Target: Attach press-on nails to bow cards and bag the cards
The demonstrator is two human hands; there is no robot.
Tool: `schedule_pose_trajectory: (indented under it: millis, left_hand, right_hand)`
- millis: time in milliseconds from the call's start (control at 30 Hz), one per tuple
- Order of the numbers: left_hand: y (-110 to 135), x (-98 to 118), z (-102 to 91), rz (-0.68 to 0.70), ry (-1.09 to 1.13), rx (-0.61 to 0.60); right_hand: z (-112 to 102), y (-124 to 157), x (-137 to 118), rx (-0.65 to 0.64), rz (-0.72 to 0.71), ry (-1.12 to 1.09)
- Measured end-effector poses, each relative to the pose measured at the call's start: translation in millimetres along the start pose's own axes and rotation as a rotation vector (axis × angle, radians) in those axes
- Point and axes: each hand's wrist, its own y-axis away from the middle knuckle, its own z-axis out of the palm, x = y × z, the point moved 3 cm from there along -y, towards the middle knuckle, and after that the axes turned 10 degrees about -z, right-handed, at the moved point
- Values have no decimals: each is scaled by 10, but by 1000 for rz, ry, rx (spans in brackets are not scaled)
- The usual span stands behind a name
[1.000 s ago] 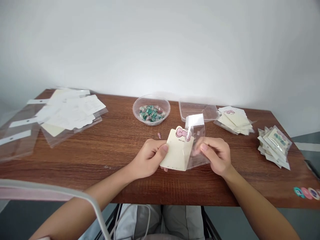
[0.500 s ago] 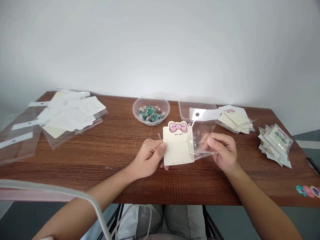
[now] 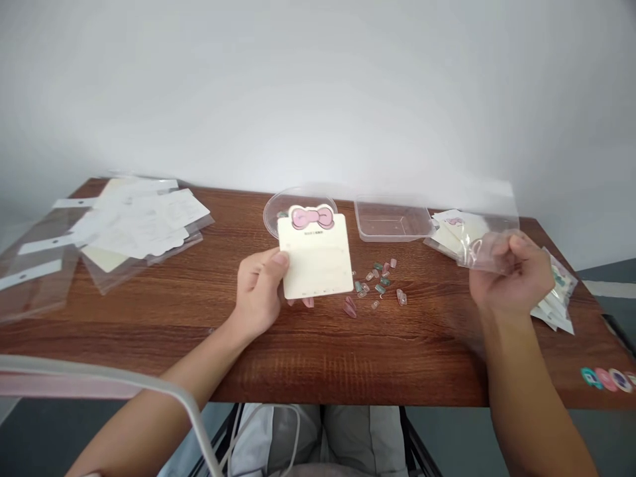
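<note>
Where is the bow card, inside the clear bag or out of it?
Out of it: the left hand holds the bow card, and the clear bag is in the right hand.

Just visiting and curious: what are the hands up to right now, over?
Left hand gripping bow-topped cream card. Right hand gripping clear plastic bag, slightly blurred. Press-on nails scattered between the hands on the wooden table.

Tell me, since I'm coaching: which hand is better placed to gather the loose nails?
Left hand, probably: nearer the press-on nails, though holding the bow card; the right hand grips a clear bag, farther off.
</note>
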Motion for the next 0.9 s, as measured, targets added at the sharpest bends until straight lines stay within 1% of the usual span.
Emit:
schedule_pose_trajectory:
  millis: [33, 100, 133, 200, 267, 367, 467, 567, 633, 700, 833, 900]
  left_hand:
    - [-11, 7, 10, -5, -23, -57]
    - [-24, 16, 45, -35, -85, -150]
    - [-29, 20, 58, -49, -110, -166]
    - [-43, 30, 68, -78, -147, -145]
    - [-60, 40, 61, -99, -154, -97]
    - [-79, 42, 48, -128, -152, -48]
    - [-83, 33, 51, -153, -167, -37]
    - [-78, 29, 67, -165, -186, -43]
    - [-77, 32, 80, -163, -209, -53]
    - [-79, 40, 89, -158, -230, -60]
    - [-86, 64, 90, -151, -257, -57]
    - [-87, 79, 88, -152, -267, -53]
  right_hand:
    - [-25, -18, 15, 18, 20, 39]
    - [-7, 1, 40, 26, 66, 132]
    - [19, 25, 46, 28, 84, 176]
    - [70, 67, 41, 39, 87, 258]
    - [84, 77, 16, 63, 40, 333]
    - [40, 44, -31, 116, -81, 449]
    - [-4, 10, -54, 141, -187, 534]
    - [-32, -13, -72, 132, -282, 545]
    - [-57, -36, -89, 68, -304, 550]
    - [-88, -68, -106, -61, -259, 572]
    - [-144, -102, -123, -425, -32, 617]
    - [-172, -99, -121, -557, 65, 638]
